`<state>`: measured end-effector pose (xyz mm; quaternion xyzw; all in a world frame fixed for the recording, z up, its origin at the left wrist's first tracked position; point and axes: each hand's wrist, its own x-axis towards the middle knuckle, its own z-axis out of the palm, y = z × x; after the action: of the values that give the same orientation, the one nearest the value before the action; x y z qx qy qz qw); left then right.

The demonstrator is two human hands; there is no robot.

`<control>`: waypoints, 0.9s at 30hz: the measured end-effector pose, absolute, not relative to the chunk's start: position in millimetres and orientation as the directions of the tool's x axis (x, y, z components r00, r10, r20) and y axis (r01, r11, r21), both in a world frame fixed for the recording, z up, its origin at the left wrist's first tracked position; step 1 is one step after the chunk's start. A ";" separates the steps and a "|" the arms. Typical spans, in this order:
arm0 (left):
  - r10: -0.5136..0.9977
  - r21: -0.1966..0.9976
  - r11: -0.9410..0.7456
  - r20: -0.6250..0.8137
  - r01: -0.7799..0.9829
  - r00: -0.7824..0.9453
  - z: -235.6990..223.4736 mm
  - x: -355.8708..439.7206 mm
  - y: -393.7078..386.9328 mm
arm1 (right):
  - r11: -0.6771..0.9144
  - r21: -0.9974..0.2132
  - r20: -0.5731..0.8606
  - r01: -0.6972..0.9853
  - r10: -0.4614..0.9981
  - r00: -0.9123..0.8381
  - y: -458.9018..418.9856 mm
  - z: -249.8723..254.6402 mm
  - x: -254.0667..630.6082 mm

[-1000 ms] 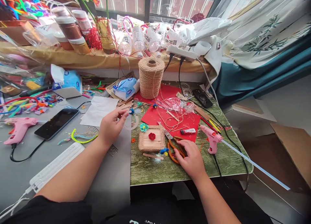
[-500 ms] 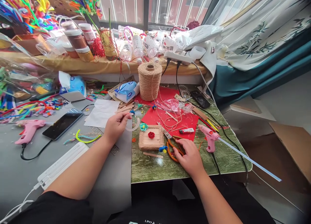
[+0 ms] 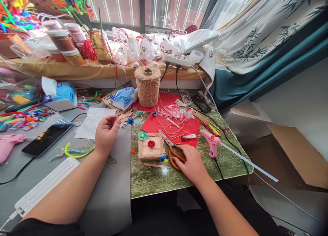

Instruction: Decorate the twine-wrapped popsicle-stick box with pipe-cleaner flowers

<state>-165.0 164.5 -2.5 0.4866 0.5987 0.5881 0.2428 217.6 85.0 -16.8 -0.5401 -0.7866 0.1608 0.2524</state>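
My left hand (image 3: 106,133) hovers over the grey table just left of the green board (image 3: 184,179), fingers loosely curled, with nothing visible in it. It is nearest to a white paper sheet (image 3: 89,124) and some wooden sticks (image 3: 124,115). My right hand (image 3: 191,165) lies on the green board with its fingers over the handles of orange-handled scissors (image 3: 173,156). Just left of the scissors sits a small twine-wrapped frame (image 3: 151,150) with a red rose in its middle. A teal flower (image 3: 142,135) and a blue flower (image 3: 164,157) lie at the frame's corners.
A big twine spool (image 3: 148,87) stands on red paper (image 3: 176,125). A pink glue gun (image 3: 210,143) with a long stick lies to the right, a lighter (image 3: 189,137) beside it. A phone (image 3: 47,137), a tissue pack (image 3: 123,97) and pipe cleaners (image 3: 20,117) lie to the left. Bottles crowd the back shelf.
My left hand has drawn back to the left, and the pale curved strip at its fingertips is no longer seen. My right hand stays on the scissors. The view has shifted.
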 end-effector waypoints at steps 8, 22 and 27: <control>0.966 0.980 -0.138 0.166 0.146 -0.200 -6.3 -157.5 168.6 | 0.358 -0.511 0.134 0.781 0.931 -0.340 94.7 -11.6 227.5; 0.866 0.557 -0.493 0.389 0.669 0.314 41.3 -123.8 210.3 | -0.275 -0.906 -0.246 -0.320 0.961 -0.130 99.0 4.2 221.9; 0.653 0.389 -0.758 0.437 0.524 0.619 59.2 -80.5 277.3 | -0.099 -0.936 -0.081 -0.339 0.994 -0.067 150.7 10.2 193.3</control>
<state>-80.5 277.3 59.2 0.8927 0.3295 0.2861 0.1123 193.3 150.7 10.2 -0.4148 -0.3950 0.6145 0.5425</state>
